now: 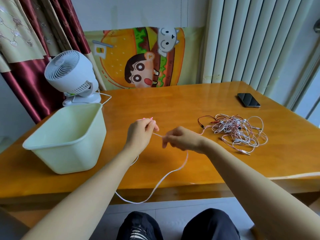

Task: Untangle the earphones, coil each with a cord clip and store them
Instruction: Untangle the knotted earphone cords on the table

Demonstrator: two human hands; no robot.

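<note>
Nearest to us are our knees in dark trousers [207, 224], tucked just under the near edge of the wooden table [173, 104]. A long pink-white earphone cord [166, 176] sags off that near edge in a big loop that hangs below the tabletop. One side climbs back up toward our right hand and the other disappears behind our left forearm.

Both hands are up over the middle of the table, close together but not touching. Our left hand [140, 131] has its fingers curled in and pinches the cord between thumb and fingertips. Our right hand [181, 138] is curled the same way, pinching the cord a little further along. A short bit runs pretty much straight between the two. A thin strand also seems to carry on from the right hand toward the pile on the right.

That pile is the rest of the earphones [237, 131], a loose tangle of red, pink and white cords lying flat on the table, right of our hands and well apart from them. We can't tell how many sets are in there.

On the left, a pale green plastic tub [69, 158] stands upright near the table's left edge.

Further back, a dark phone [248, 100] lies flat at the far right, and a small white fan [69, 73] sits at the far left corner, just behind the tub. Behind the table a cartoon burger cloth [138, 58] hangs against the wall, with a dark red curtain [34, 75] to its left.
</note>
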